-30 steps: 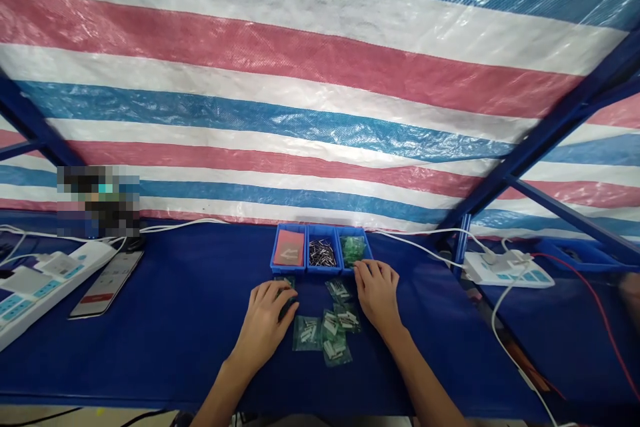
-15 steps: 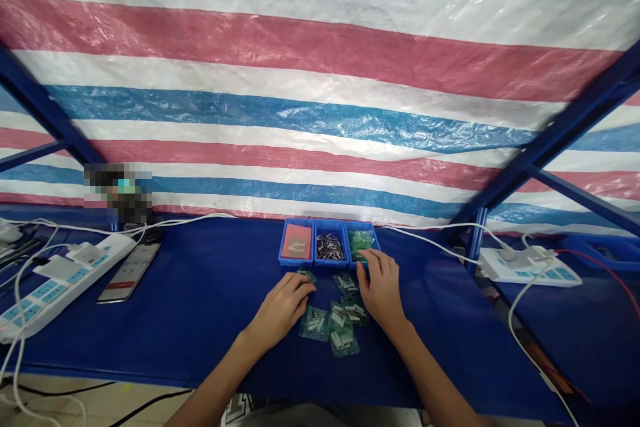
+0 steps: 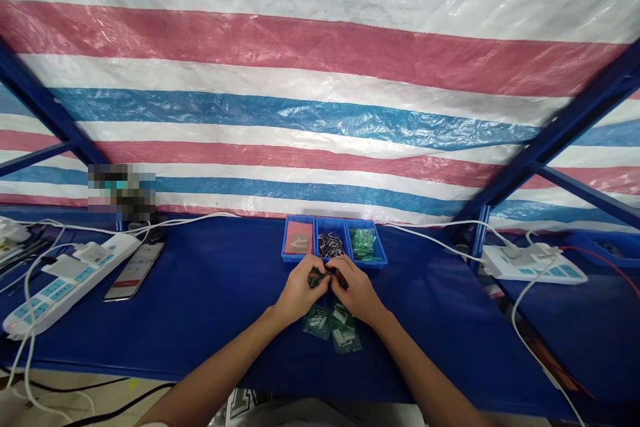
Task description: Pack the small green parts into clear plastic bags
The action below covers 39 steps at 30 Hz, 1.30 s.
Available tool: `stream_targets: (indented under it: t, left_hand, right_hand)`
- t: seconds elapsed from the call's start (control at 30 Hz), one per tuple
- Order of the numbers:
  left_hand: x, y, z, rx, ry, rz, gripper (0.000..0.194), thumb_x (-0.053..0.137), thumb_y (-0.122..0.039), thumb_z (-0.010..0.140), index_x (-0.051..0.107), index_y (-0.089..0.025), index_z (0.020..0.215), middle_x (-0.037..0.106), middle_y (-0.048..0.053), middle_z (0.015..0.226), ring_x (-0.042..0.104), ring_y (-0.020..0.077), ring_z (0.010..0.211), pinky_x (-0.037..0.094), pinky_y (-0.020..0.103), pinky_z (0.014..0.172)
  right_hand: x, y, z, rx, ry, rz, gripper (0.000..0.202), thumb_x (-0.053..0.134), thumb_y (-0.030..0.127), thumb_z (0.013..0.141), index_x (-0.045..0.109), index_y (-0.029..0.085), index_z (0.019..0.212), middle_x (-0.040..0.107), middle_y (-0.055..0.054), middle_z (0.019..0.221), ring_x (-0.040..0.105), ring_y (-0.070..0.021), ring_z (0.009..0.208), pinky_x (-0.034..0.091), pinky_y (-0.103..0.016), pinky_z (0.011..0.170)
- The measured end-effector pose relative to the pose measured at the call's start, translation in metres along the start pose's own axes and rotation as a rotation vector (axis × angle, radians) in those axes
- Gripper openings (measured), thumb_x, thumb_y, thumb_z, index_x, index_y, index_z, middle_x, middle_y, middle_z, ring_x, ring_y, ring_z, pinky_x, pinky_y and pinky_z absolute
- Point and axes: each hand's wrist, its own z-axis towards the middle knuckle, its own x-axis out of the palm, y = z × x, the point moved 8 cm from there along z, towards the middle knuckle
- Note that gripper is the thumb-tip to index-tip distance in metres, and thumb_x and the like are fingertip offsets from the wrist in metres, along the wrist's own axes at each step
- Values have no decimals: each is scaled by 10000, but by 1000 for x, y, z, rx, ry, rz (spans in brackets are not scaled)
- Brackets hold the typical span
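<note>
My left hand (image 3: 299, 288) and my right hand (image 3: 356, 287) meet in front of the bins, fingertips pinched on a small green plastic bag (image 3: 315, 277). Most of that bag is hidden by the fingers. Just below lie several filled clear-green bags, among them one bag (image 3: 317, 322) on the left and another bag (image 3: 345, 338) on the right, with pale pieces inside. Beyond the hands, three joined blue bins hold a pink lining with pale pieces (image 3: 299, 240), dark metal screws or nails (image 3: 331, 244), and green plastic bags (image 3: 363, 244).
On the blue table (image 3: 200, 307), a phone (image 3: 134, 271) lies beside a long white power strip (image 3: 65, 283) at left. Another power strip (image 3: 535, 265) sits at right, with white cables trailing. A striped sheet (image 3: 320, 107) slopes behind, between blue frame bars.
My right hand has come away from the right bin, toward the left and down. My left hand has moved right to meet it, and both now grip a small bag.
</note>
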Motion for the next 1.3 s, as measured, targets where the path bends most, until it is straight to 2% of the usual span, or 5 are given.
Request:
stream_targets:
  t: [0.27,0.53,0.67,0.97,1.3]
  left_hand:
    - [1,3,-6,-137,38,-71,172,632,-370,1026,599,-201,1023,619,34,987,641,165,889,575,287,845]
    - [-3,3,-3,-106,86,98,440,833,-483,873,629,-228,1168,663,61,1114,653,211,953,548,303,823]
    - [-8,10,-2,-105,61,189,244,631,-431,1040,668,-230,1174,678,39,1010,631,180,836,490,286,741]
    - [-8,11,0,-117,73,214,264,566,-439,1073,679,-201,1055,653,26,915,610,185,826,445,284,750]
    - [-6,8,-7,-137,81,184,328,558,-442,1066,630,-224,1300,696,53,1007,615,185,787,487,288,722]
  right_hand:
    - [3,-5,-4,118,48,162,137,555,196,1028,668,251,1082,633,-71,1133,600,-172,775,475,-299,674]
    - [-5,-27,-9,302,-62,259,114,563,315,1041,614,230,984,560,-3,829,537,-182,725,433,-302,683]
    - [-3,-33,-11,341,-87,322,151,561,365,1048,601,230,993,531,4,830,506,-177,713,420,-298,668]
    - [0,-22,-7,277,-16,300,176,573,374,1056,621,226,975,527,1,862,498,-170,737,402,-297,677]
    - [-3,-20,-5,289,-17,326,207,575,393,1054,619,217,955,512,9,829,466,-166,724,396,-291,671]
